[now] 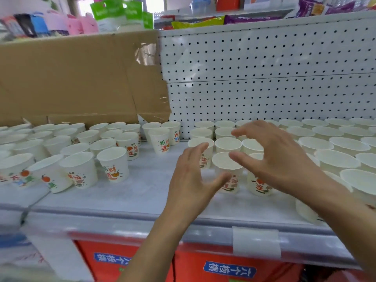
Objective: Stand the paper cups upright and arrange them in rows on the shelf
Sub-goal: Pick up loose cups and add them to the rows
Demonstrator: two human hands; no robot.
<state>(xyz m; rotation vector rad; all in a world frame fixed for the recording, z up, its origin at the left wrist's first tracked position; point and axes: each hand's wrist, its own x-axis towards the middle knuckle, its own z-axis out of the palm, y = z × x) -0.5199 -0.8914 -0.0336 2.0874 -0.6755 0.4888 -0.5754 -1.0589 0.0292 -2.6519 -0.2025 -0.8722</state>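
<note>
Several white paper cups with red and green print stand upright on the white shelf (142,192). On the right they form tidy rows (333,143); on the left they stand in a loose cluster (81,151). My left hand (191,184) hovers with spread fingers just left of a front cup (226,165), holding nothing. My right hand (272,157) is spread over the front cups of the rows, fingers slightly bent, gripping nothing. A cup (259,185) shows below its palm.
A brown cardboard sheet (81,78) leans against the back on the left. White pegboard (264,78) backs the right. Packaged goods sit on the upper shelf (114,15). Red boxes (223,265) lie under the shelf edge. A bare strip of shelf lies between the cup groups.
</note>
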